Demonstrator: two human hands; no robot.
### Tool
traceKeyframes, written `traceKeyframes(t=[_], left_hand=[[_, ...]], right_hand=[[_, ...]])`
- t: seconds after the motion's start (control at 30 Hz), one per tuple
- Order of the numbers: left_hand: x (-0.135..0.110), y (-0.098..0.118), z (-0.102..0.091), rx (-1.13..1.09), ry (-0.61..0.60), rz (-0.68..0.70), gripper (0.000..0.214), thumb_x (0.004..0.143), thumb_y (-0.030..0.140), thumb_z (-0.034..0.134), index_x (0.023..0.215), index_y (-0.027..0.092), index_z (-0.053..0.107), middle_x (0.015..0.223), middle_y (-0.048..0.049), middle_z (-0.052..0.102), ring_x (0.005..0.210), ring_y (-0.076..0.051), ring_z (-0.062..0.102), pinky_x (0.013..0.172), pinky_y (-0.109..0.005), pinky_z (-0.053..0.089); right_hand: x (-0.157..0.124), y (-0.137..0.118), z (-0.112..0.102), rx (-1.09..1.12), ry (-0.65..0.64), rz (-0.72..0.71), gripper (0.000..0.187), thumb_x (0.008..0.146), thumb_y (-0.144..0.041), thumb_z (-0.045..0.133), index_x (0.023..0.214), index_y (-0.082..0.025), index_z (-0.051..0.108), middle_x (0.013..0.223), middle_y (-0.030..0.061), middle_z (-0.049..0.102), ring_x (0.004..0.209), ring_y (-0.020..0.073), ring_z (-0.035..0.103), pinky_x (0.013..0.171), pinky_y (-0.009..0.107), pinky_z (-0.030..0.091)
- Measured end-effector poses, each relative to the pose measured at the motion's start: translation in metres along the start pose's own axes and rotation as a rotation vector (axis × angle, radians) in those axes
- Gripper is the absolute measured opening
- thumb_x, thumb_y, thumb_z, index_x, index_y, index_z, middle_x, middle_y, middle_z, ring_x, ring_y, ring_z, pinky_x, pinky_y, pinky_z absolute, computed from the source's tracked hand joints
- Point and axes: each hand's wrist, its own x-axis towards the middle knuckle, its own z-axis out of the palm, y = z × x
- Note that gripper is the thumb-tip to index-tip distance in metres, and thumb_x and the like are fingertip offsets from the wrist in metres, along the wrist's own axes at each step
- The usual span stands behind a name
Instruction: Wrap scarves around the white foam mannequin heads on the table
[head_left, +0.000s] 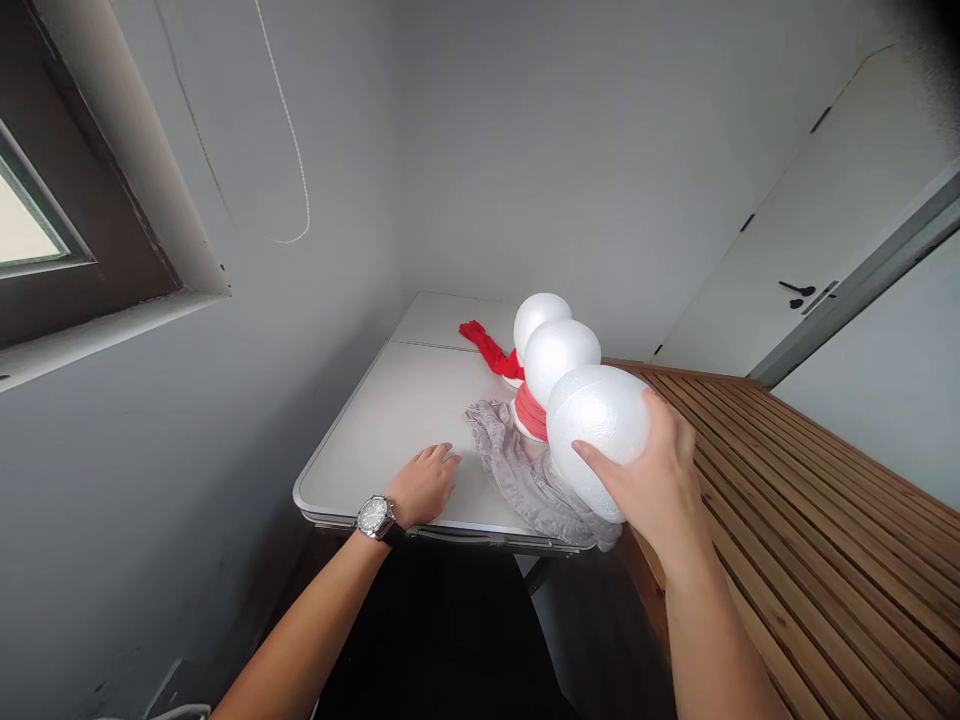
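Observation:
My right hand (660, 470) grips the nearest white foam mannequin head (598, 415), thumb on the near side and fingers around its right. A crumpled grey scarf (517, 475) lies around and left of that head, draping over the table's front edge. Behind it stands a second foam head (561, 355) with a coral-red scarf (531, 412) wrapped at its neck. Farther back is a third foam head (541, 318); a bright red scarf (491, 352) trails from its neck to the left. My left hand (426, 485) rests on the tabletop near the front edge, fingers loosely apart, holding nothing.
The pale folding table (360, 430) has a rounded front-left corner and a seam across it. A slatted wooden bench (810, 500) runs along the right. A window (45, 220) is at left, a beaded cord (289, 125) hangs nearby, and a white door (795, 240) stands at right.

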Motion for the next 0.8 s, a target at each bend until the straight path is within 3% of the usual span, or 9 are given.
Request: traceKeyframes(t=[0.17, 0.37, 0.5, 0.57, 0.63, 0.7, 0.8], left_hand=[[-0.015, -0.012, 0.005, -0.004, -0.001, -0.009, 0.046, 0.101, 0.027, 0.056, 0.147, 0.019, 0.059, 0.16, -0.0151, 0.052, 0.148, -0.033, 0.05, 0.123, -0.048, 0.043], [-0.016, -0.008, 0.022, -0.055, 0.037, -0.021, 0.044, 0.104, 0.031, 0.056, 0.146, 0.017, 0.059, 0.16, -0.0163, 0.052, 0.152, -0.033, 0.046, 0.126, -0.051, 0.04], [-0.024, -0.005, 0.037, -0.05, 0.109, -0.037, 0.045, 0.109, 0.038, 0.048, 0.149, 0.02, 0.058, 0.164, -0.0135, 0.051, 0.159, -0.033, 0.038, 0.132, -0.056, 0.031], [-0.027, -0.005, 0.039, -0.038, 0.136, -0.042, 0.046, 0.11, 0.039, 0.046, 0.151, 0.022, 0.058, 0.165, -0.0114, 0.05, 0.159, -0.032, 0.038, 0.132, -0.055, 0.03], [-0.029, -0.005, 0.04, -0.026, 0.145, -0.045, 0.046, 0.11, 0.038, 0.046, 0.151, 0.022, 0.058, 0.165, -0.0102, 0.051, 0.158, -0.032, 0.04, 0.132, -0.055, 0.032], [-0.03, -0.006, 0.039, -0.016, 0.142, -0.038, 0.046, 0.109, 0.035, 0.048, 0.151, 0.022, 0.059, 0.164, -0.0101, 0.053, 0.157, -0.032, 0.042, 0.131, -0.054, 0.034], [-0.028, -0.008, 0.038, -0.016, 0.135, -0.014, 0.048, 0.107, 0.028, 0.047, 0.153, 0.02, 0.058, 0.163, -0.0113, 0.053, 0.156, -0.032, 0.044, 0.13, -0.054, 0.035]], right_hand=[[-0.002, -0.006, 0.009, 0.062, 0.067, -0.006, 0.108, 0.071, -0.067, 0.084, 0.16, -0.031, 0.036, 0.157, 0.017, 0.039, 0.144, 0.0433, 0.045, 0.105, 0.06, 0.052], [-0.003, -0.001, 0.009, 0.047, 0.06, -0.045, 0.112, 0.076, -0.067, 0.082, 0.165, -0.029, 0.026, 0.164, 0.0212, 0.031, 0.15, 0.0469, 0.039, 0.109, 0.068, 0.049], [-0.027, -0.012, 0.002, 0.031, 0.284, -0.241, 0.1, 0.085, -0.06, 0.078, 0.164, -0.021, 0.03, 0.17, 0.0224, 0.025, 0.161, 0.0466, 0.024, 0.122, 0.073, 0.037], [-0.048, -0.026, 0.012, 0.083, 0.362, -0.376, 0.079, 0.09, -0.049, 0.075, 0.156, -0.021, 0.042, 0.166, 0.0209, 0.036, 0.159, 0.0433, 0.032, 0.124, 0.07, 0.037], [-0.07, -0.043, 0.036, 0.206, 0.255, -0.504, 0.053, 0.094, -0.038, 0.07, 0.143, -0.024, 0.055, 0.154, 0.0176, 0.052, 0.148, 0.0383, 0.05, 0.119, 0.062, 0.048], [-0.086, -0.058, 0.072, 0.33, -0.025, -0.585, 0.03, 0.099, -0.032, 0.06, 0.128, -0.026, 0.065, 0.137, 0.013, 0.066, 0.136, 0.0336, 0.062, 0.112, 0.055, 0.056], [-0.097, -0.073, 0.133, 0.381, -0.363, -0.508, 0.03, 0.105, -0.023, 0.045, 0.118, -0.026, 0.072, 0.127, 0.0088, 0.073, 0.126, 0.0271, 0.069, 0.108, 0.047, 0.06]])
